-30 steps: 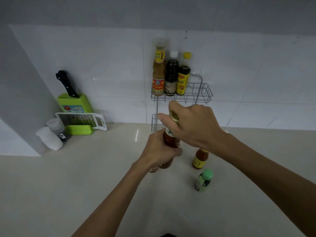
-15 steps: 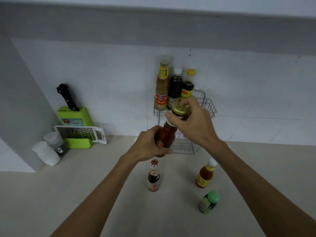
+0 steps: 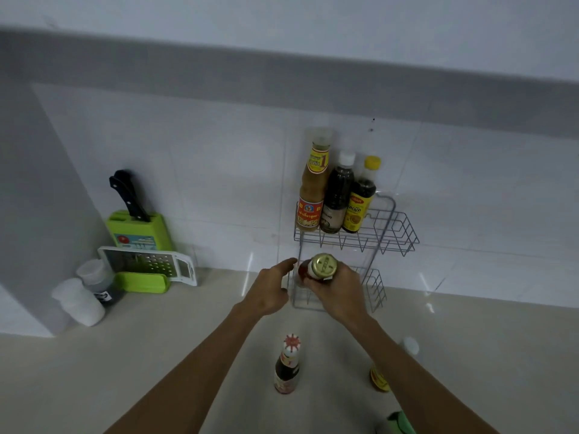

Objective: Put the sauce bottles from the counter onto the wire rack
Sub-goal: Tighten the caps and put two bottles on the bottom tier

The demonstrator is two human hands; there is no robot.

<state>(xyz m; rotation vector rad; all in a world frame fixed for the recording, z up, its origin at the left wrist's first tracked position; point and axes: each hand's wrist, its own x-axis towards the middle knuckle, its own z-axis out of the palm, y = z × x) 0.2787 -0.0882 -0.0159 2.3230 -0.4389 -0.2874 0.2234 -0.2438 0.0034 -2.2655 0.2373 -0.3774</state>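
A two-tier wire rack (image 3: 398,228) stands against the tiled wall. Its top shelf holds three bottles: a tan sauce (image 3: 311,195), a dark one with a white cap (image 3: 338,198) and a dark one with a yellow cap (image 3: 360,202). My right hand (image 3: 336,289) grips a red sauce bottle with a gold lid (image 3: 321,267) at the lower shelf's front edge. My left hand (image 3: 269,289) hovers just left of it, fingers apart, holding nothing. On the counter stand a dark bottle with a red-white cap (image 3: 286,368) and an orange-sauce bottle (image 3: 379,377), partly behind my right arm.
A green-capped bottle (image 3: 401,422) peeks in at the bottom edge. At the left are a green knife block (image 3: 139,233) with a black knife, a white grater (image 3: 147,263) and two white-capped containers (image 3: 81,300) beside a grey wall corner.
The red bottle has gone forward and down to the rack's lower shelf. My left hand has let go of it and only the right hand holds it.
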